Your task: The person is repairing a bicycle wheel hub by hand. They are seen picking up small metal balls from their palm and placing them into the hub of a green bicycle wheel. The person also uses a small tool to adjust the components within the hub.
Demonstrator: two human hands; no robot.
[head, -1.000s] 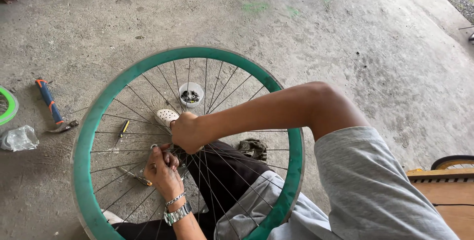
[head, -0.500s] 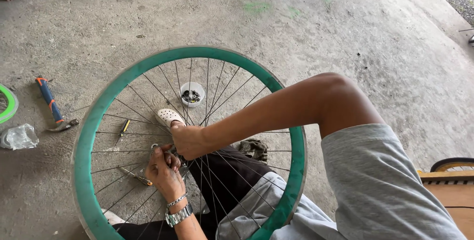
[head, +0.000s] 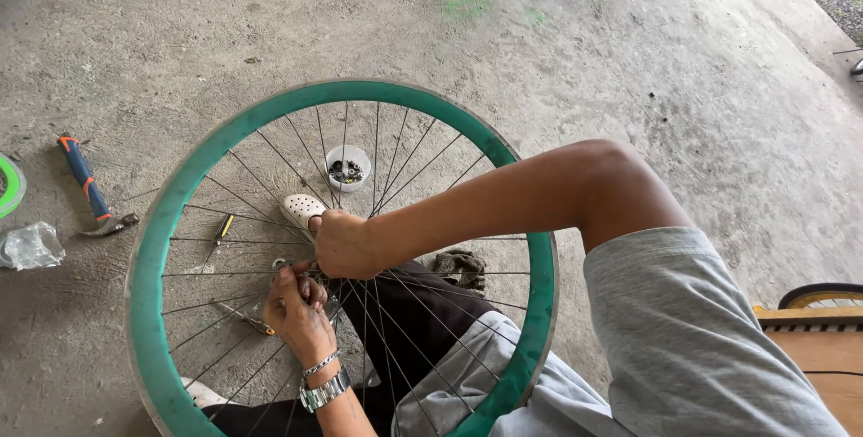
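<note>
While both fists close, fingers [head: 301,289] pinch hub [head: 316,268], green wheel [head: 180,194].

a crumpled clear plastic bag [head: 30,246] lies at the left edge on the concrete floor [head: 584,68]; no labels, signs or screens

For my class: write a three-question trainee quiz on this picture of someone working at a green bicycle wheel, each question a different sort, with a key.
1. True or false: both hands meet at the hub of the green wheel rim.
2. Which tool lies on the concrete left of the wheel? A) hammer B) saw C) pliers
3. Fill in: the small white cup seen through the spokes holds small dark ____ parts.

Key
1. True: the left hand and right hand touch there.
2. A, the hammer with a blue and orange handle.
3. Metal.
</note>
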